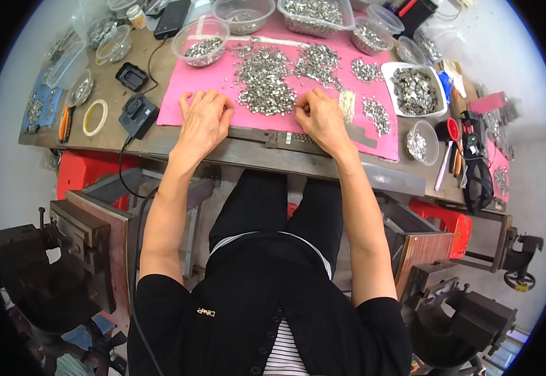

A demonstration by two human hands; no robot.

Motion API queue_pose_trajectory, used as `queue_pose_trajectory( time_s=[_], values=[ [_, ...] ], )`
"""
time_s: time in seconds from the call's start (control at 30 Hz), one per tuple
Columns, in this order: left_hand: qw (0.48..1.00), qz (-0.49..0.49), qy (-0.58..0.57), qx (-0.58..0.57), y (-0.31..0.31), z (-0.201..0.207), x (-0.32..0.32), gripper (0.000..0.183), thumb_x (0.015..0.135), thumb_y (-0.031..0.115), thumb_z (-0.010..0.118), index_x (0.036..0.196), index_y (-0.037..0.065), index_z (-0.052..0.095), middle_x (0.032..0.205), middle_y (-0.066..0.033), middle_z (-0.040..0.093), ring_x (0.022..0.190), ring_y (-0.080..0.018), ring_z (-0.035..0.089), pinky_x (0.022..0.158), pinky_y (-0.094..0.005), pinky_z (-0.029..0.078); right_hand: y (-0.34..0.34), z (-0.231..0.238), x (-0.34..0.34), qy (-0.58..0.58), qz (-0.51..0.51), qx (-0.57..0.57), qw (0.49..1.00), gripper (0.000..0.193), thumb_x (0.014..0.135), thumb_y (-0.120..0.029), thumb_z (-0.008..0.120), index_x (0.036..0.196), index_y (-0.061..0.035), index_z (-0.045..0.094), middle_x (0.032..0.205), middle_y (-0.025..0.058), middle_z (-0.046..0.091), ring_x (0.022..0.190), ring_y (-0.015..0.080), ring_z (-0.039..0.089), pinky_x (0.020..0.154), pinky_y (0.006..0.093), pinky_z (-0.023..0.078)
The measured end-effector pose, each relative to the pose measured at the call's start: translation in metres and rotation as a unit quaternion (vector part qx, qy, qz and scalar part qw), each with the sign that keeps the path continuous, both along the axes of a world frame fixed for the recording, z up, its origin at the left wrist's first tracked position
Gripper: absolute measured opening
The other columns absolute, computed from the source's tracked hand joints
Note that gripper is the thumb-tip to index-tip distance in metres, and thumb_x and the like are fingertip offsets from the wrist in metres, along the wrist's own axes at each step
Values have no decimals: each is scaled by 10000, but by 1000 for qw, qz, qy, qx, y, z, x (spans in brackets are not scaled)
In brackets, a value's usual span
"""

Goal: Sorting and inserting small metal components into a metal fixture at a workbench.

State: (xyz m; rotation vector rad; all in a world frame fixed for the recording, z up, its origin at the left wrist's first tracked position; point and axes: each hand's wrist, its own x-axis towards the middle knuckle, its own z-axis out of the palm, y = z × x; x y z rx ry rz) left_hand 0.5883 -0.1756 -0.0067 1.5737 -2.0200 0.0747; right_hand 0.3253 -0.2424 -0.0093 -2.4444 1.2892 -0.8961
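Observation:
My left hand (205,120) rests on the pink mat (173,103) left of the main pile, fingers bent down and apart, with nothing visible in them. The large pile of small silvery metal pieces (263,81) lies between my hands. At its right edge my right hand (322,120) has thumb and forefinger pinched together; whatever they hold is too small or hidden to name. Below the hands, a flat metal strip with a fixture (285,139) runs along the table's front edge. Another heap of metal pieces (318,64) lies beyond my right hand.
Clear plastic tubs (201,47) of metal pieces line the back. A white container (442,103) stands at right, near a small round tub (436,150). A charger (138,116) with a cable and a tape roll (96,118) lie left. Bench vises (76,241) flank me.

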Motion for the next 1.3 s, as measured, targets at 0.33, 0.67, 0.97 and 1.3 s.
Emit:
queue_pose_trajectory(
  time_s=[0.33, 0.67, 0.97, 1.3],
  values=[
    [983, -158, 92, -34, 19, 2, -77, 94, 873, 104, 655, 959, 81, 624, 919, -64, 589, 970, -256, 571, 1028, -506, 311, 61, 16, -37, -60, 50, 52, 996, 146, 786, 2, 692, 901, -30, 608, 867, 97, 590, 849, 291, 574, 779, 393, 441],
    [975, -199, 93, -46, 10, -10, -104, 150, 823, 82, 702, 948, 79, 620, 923, -55, 592, 933, -250, 576, 1007, -459, 350, 64, 8, -40, -81, 59, 0, 995, 154, 787, 18, 690, 925, -31, 643, 899, 96, 609, 866, 293, 586, 784, 399, 459],
    [980, -156, 118, -42, 18, -7, -106, 134, 821, 97, 718, 934, 101, 647, 937, -39, 622, 967, -234, 602, 1053, -503, 339, 16, 8, -11, -89, 3, -3, 996, 81, 855, -15, 664, 935, -15, 678, 838, 152, 610, 762, 351, 624, 692, 435, 498],
    [987, 92, 111, -75, 8, -5, -12, 96, 848, 154, 720, 939, 124, 712, 918, -11, 670, 920, -209, 599, 990, -453, 315, -12, -5, 4, -5, 11, -3, 1000, 63, 822, -82, 657, 855, -29, 644, 859, 148, 605, 850, 350, 612, 766, 461, 469]
  ],
)
